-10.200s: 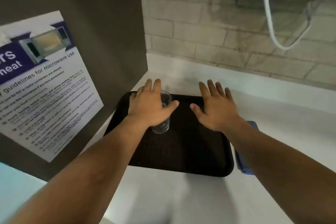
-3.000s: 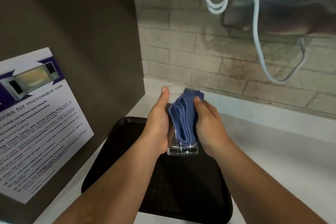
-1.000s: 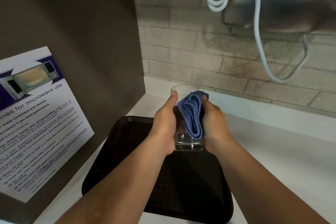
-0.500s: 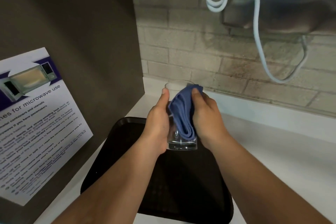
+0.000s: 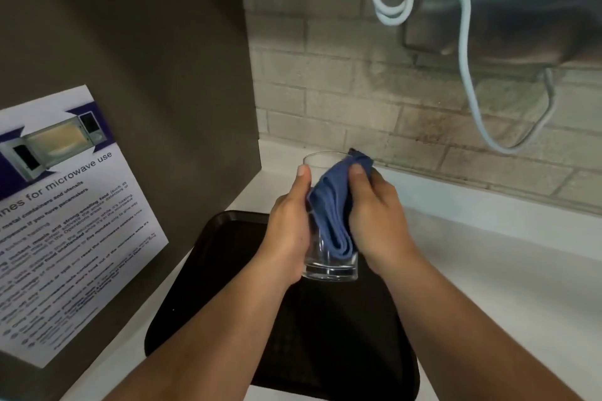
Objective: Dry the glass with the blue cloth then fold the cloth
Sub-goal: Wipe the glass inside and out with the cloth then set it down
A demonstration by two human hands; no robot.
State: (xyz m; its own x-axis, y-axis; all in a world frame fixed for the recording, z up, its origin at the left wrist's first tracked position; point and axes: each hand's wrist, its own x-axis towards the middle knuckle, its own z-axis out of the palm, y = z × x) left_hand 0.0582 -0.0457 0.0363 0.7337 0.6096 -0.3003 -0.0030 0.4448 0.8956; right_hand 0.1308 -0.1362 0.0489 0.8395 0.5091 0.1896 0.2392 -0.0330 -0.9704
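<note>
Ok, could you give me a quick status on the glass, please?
Left hand grips glass, held above tray. Right hand presses cloth on its side. Nothing in the way.

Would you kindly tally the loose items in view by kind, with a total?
Glass: 1
Blue cloth: 1
Black tray: 1
Total: 3

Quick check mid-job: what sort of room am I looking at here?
Probably a shared kitchenette or break room: a microwave-use guidelines poster, a white counter with a dark serving tray, and a brick-tile backsplash.
</note>
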